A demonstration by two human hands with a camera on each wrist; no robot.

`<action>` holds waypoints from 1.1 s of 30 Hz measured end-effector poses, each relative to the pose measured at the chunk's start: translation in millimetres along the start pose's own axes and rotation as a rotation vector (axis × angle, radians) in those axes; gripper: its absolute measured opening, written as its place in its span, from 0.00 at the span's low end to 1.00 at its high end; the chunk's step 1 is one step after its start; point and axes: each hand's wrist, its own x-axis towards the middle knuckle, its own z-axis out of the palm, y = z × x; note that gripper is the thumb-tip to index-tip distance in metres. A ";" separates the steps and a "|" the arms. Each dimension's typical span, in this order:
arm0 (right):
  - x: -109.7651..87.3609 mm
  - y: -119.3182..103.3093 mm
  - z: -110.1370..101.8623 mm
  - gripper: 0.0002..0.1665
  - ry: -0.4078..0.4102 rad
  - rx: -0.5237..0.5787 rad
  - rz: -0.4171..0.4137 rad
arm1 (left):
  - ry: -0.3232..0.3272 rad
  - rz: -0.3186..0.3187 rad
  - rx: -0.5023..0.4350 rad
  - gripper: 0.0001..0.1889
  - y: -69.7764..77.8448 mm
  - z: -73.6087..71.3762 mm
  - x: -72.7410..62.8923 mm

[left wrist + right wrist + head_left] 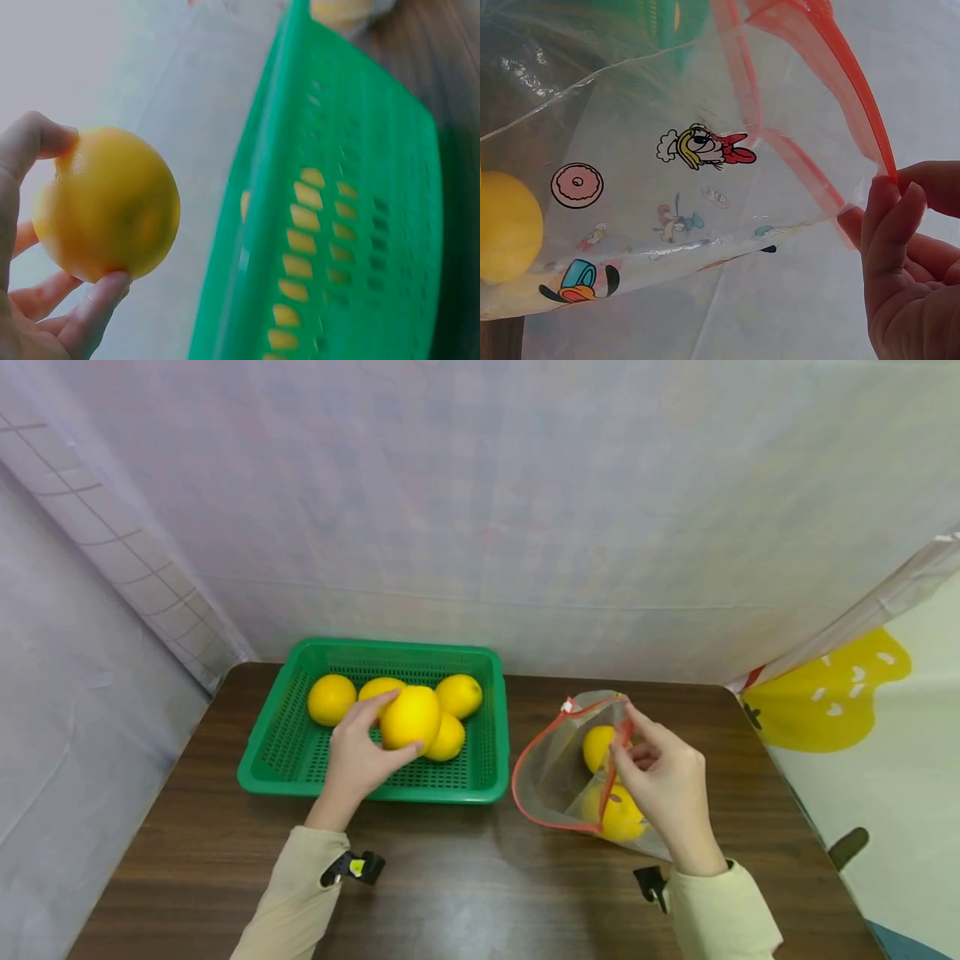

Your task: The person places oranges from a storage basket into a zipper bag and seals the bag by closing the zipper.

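My left hand (358,758) holds a round yellow orange (410,719) between thumb and fingers, above the green plastic basket (258,764). In the left wrist view the orange (124,206) hangs beside the basket's slotted wall (360,195), thumb and fingertips pressed to its skin. Several more oranges (332,700) lie in the basket. On the right, my right hand (667,781) pinches the red zip edge of a clear slider bag (551,777), whose mouth gapes toward the basket. Oranges (621,814) sit inside the bag; cartoon prints mark its film in the right wrist view.
Basket and bag stand on a dark wood-grain table (457,877). Behind it hangs a pale curtain (480,527), close to the table's back edge. A yellow printed shape (832,702) shows on the white surface at the right.
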 end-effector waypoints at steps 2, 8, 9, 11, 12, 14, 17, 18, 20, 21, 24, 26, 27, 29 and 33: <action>0.2 0.2 0.0 0.27 -0.001 0.002 0.001 | -0.006 0.016 -0.037 0.34 8.2 4.8 0.0; 0.4 1.3 0.8 0.27 -0.001 0.011 0.001 | -0.048 0.073 -0.116 0.34 33.6 21.7 -1.1; 0.4 1.6 0.9 0.27 0.001 0.011 -0.001 | -0.055 0.083 -0.129 0.34 37.5 25.0 -1.4; 0.5 2.1 1.2 0.27 0.004 0.011 -0.003 | -0.075 0.097 -0.156 0.34 44.1 32.0 -2.1; 0.5 2.4 1.4 0.27 0.006 0.011 -0.004 | -0.086 0.104 -0.169 0.34 47.2 35.6 -2.7; 0.3 2.9 1.5 0.27 0.008 0.013 -0.006 | -0.107 0.118 -0.179 0.34 52.5 42.7 -4.4; 0.1 3.3 1.6 0.27 0.009 0.018 -0.008 | -0.136 0.145 -0.181 0.35 58.8 52.4 -6.9; 0.0 3.2 1.6 0.27 0.009 0.019 -0.008 | -0.145 0.151 -0.182 0.35 60.7 55.2 -7.8; -0.2 2.8 1.5 0.27 0.009 0.022 -0.007 | -0.158 0.157 -0.191 0.35 63.9 60.1 -9.6; -0.2 2.5 1.4 0.27 0.009 0.024 -0.007 | -0.164 0.157 -0.196 0.35 65.4 62.2 -10.4; -0.3 1.5 1.1 0.27 0.008 0.024 -0.003 | -0.187 0.150 -0.222 0.35 69.3 67.9 -13.4; -0.3 0.7 0.8 0.27 0.005 0.024 0.003 | -0.209 0.143 -0.238 0.35 71.4 71.5 -15.5; -0.3 0.2 0.7 0.27 0.003 0.025 0.006 | -0.225 0.139 -0.245 0.35 72.3 73.3 -16.5; -0.4 -0.7 0.3 0.27 0.001 0.017 0.011 | -0.262 0.126 -0.268 0.35 74.3 76.7 -18.8; -0.3 -2.7 -0.8 0.26 0.003 0.006 0.010 | -0.345 0.088 -0.318 0.35 78.0 83.0 -23.4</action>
